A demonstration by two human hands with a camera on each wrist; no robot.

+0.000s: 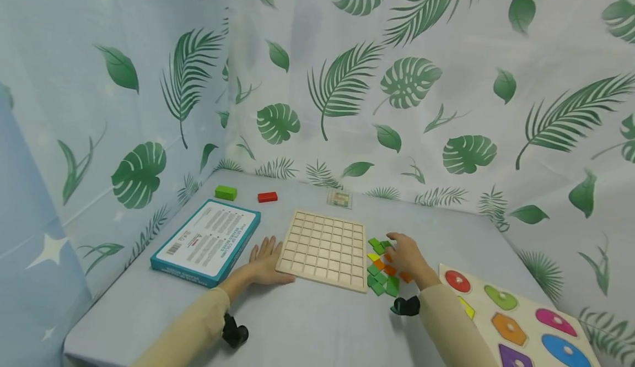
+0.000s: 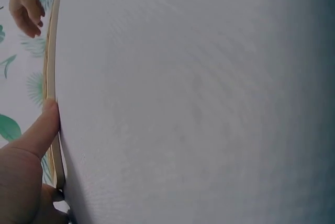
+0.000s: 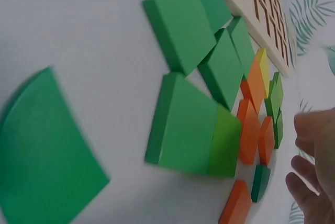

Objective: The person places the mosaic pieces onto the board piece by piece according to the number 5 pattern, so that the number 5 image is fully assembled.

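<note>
A pale wooden grid board (image 1: 324,248) with rows of square recesses lies in front of me. My left hand (image 1: 268,265) rests at its near left corner, fingers stretched. In the left wrist view, the left thumb (image 2: 39,130) touches the board's edge (image 2: 51,51). Over a cluster of small flat tiles right of the board is my right hand (image 1: 407,254), fingers loosely bent and no tile visible in them. Among those tiles are green tiles (image 3: 183,25), orange tiles (image 3: 248,130) and a yellow tile (image 3: 263,67). One rounded green piece (image 3: 47,156) lies apart, nearer the wrist.
Left of the board lies a teal-edged box (image 1: 208,240). Behind it are a green block (image 1: 225,193) and a red block (image 1: 267,197). A small patterned card (image 1: 339,198) lies at the back. A shape puzzle board with knobs (image 1: 526,314) occupies the right side.
</note>
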